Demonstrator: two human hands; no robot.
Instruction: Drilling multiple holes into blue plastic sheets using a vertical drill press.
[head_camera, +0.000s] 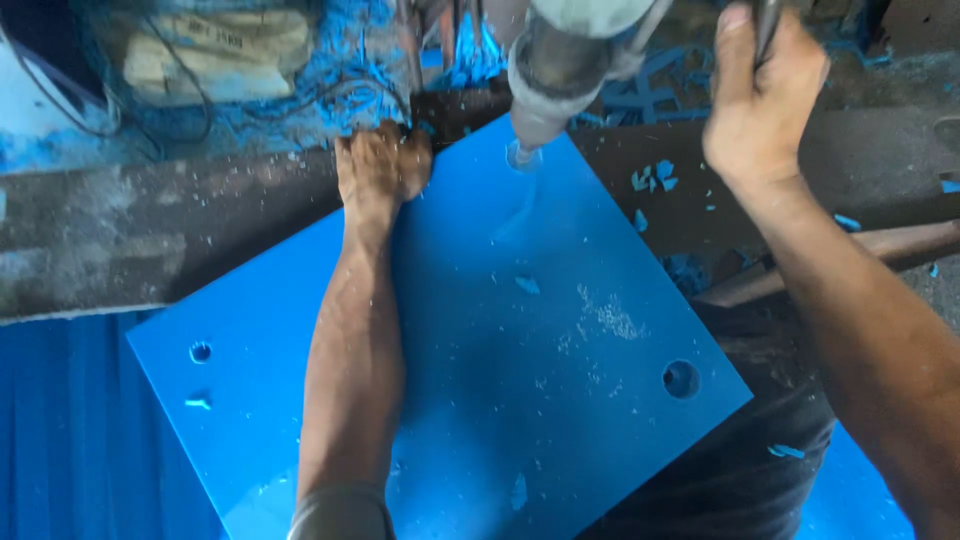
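- Bench (120, 230): a dark, worn surface running across the upper half of the frame, dusted with blue shavings (655, 178), thickest at upper left and upper centre.
- Blue plastic sheet (470, 370): a large flat square panel, turned so that one corner points to the top centre of the frame; it lies on the bench and overhangs its near edge toward the bottom. A large round hole (681, 379) sits near its right corner and a smaller hole (200, 352) near its left corner. Fine pale dust is scattered over its middle.
- Drill head (560, 60): a grey cylindrical machine part coming down from the top centre, its tip meeting the sheet just inside the top corner.
- Left hand (383, 165): pressed on the top edge of the sheet, left of the drill tip, fingers curled over the edge and gripping it; the forearm lies across the panel.
- Right hand (762, 95): raised at upper right, closed around a slim dark lever (768, 20) that leaves the frame at the top.
- Wooden handle (860, 255): lying on the bench at the right, below the right forearm.
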